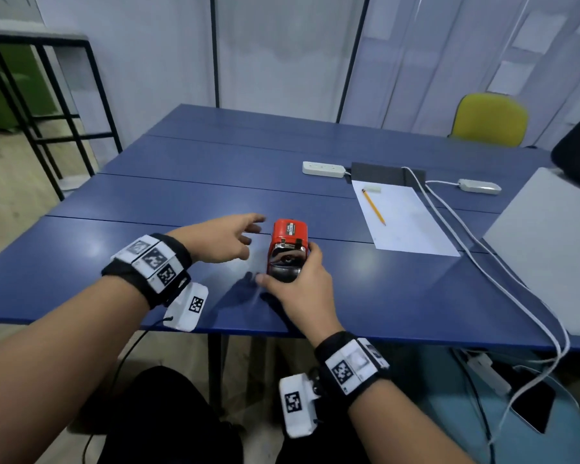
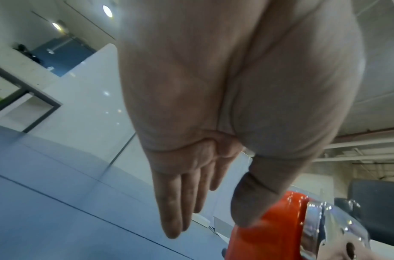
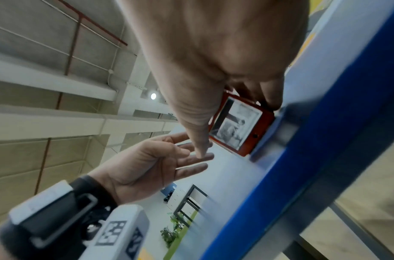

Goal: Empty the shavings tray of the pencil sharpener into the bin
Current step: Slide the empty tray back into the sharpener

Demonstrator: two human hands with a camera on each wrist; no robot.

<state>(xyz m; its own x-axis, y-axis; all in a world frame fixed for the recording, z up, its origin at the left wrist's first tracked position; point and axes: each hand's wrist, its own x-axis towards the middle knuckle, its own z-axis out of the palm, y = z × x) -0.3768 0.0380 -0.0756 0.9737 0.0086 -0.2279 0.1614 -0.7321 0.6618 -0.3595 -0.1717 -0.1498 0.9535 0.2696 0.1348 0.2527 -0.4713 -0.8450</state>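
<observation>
Right hand on the sharpener, left hand loose beside it

My right hand (image 1: 293,289) grips the red pencil sharpener (image 1: 287,244) near the blue bench (image 1: 181,202) front edge, covering its near end; I can't make out the tray. My left hand (image 1: 226,239) hovers just left, fingers spread, holding nothing. Beyond lie paper (image 1: 402,219) and a pencil (image 1: 373,206).

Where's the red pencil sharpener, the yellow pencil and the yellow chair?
Red metal pencil sharpener (image 1: 283,231): head view, on its red top.
Yellow wooden pencil (image 1: 373,206): head view, mid-shaft, lying on white paper.
Yellow plastic chair (image 1: 491,118): head view, middle of backrest.
</observation>
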